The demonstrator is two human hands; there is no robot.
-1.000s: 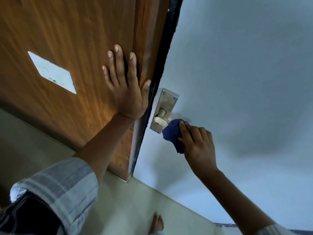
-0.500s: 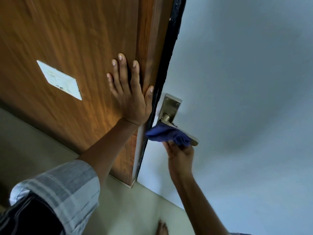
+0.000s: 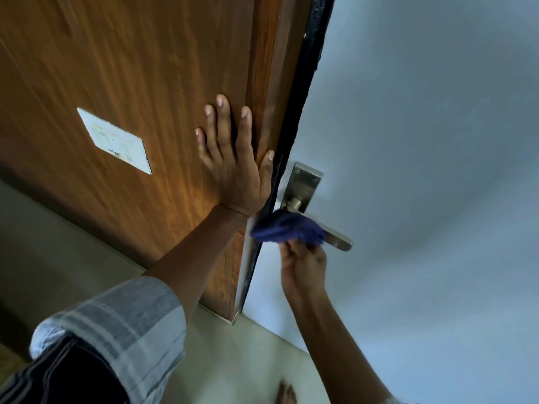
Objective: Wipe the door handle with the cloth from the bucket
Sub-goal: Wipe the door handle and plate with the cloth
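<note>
Wiping step: right hand (image 3: pixel 304 265) pinching blue cloth (image 3: pixel 287 228) onto door handle (image 3: pixel 335 239); left hand (image 3: pixel 233 173) spread flat, steadying door (image 3: pixel 131 83); best drawn along lever's full length.

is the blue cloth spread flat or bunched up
Bunched: the blue cloth sits crumpled over the handle lever, held from below by the right hand.

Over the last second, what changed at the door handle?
The right hand dropped from the lever's side to beneath it, spreading the blue cloth over the door handle. The left hand stayed flat on the wooden door.
</note>
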